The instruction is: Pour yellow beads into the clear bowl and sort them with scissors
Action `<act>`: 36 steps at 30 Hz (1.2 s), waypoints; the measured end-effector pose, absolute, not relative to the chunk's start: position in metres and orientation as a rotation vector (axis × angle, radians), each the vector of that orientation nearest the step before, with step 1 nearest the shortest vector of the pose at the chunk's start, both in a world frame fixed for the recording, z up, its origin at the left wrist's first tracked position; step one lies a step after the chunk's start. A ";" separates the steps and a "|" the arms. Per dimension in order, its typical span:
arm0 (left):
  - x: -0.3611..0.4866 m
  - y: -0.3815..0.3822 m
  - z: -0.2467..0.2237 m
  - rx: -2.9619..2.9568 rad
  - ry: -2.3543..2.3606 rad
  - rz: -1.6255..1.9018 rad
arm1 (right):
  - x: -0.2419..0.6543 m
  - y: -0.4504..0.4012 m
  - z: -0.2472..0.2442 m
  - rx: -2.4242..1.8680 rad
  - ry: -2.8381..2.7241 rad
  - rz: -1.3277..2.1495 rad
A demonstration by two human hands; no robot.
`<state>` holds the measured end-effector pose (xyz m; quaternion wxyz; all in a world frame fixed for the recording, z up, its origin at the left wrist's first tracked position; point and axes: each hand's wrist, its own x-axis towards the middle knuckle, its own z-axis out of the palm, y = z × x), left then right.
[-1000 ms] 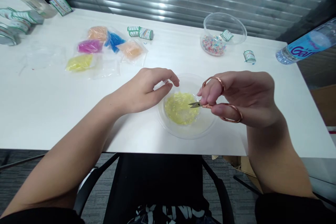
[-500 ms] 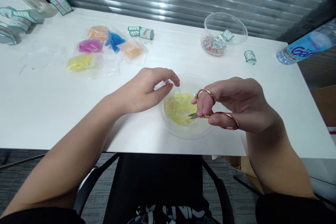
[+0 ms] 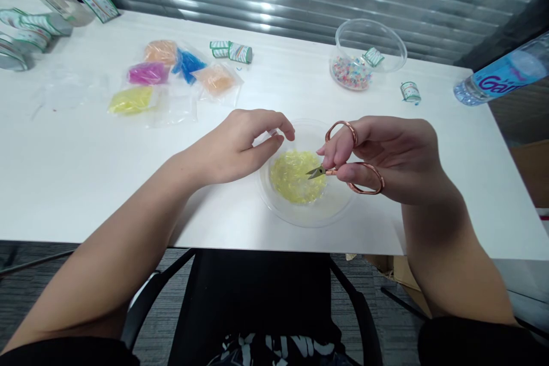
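A clear plastic bowl (image 3: 332, 214) stands near the front edge of the table, with small yellow translucent pieces (image 3: 295, 183) spread over its bottom. My left hand (image 3: 242, 146) is closed on the bowl's left rim, thumb and index finger curled over it and the other fingers hidden. My right hand (image 3: 394, 154) holds small copper-coloured scissors (image 3: 366, 191) above the bowl's right side. A finger and the thumb are in the loops. The scissor blades are slightly apart and point left over the yellow pieces.
Bags of yellow (image 3: 131, 100), pink (image 3: 148, 73), blue (image 3: 187, 64) and peach (image 3: 214, 80) pieces lie at left. Labelled rolls (image 3: 231, 51) are behind. A second clear bowl (image 3: 349, 74) holds multicoloured bits. A labelled packet (image 3: 410, 92) and water bottle (image 3: 497, 77) lie right.
My right hand has risen a little with the scissors, and the blades sit slightly higher over the bowl. My left hand stays at the rim.
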<state>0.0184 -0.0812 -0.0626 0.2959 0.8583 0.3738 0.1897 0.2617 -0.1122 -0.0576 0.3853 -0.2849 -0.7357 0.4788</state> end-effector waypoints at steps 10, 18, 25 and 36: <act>0.018 -0.081 -0.062 2.290 0.978 0.520 | 0.256 -0.114 -0.055 -0.574 -1.864 1.333; 0.018 -0.081 -0.063 2.297 0.998 0.506 | 0.252 -0.116 -0.056 -0.605 -1.908 1.327; 0.018 -0.081 -0.064 2.296 0.990 0.517 | 0.250 -0.118 -0.056 -0.556 -1.889 1.349; 0.018 -0.081 -0.063 2.316 0.998 0.495 | 0.251 -0.117 -0.060 -0.578 -1.928 1.321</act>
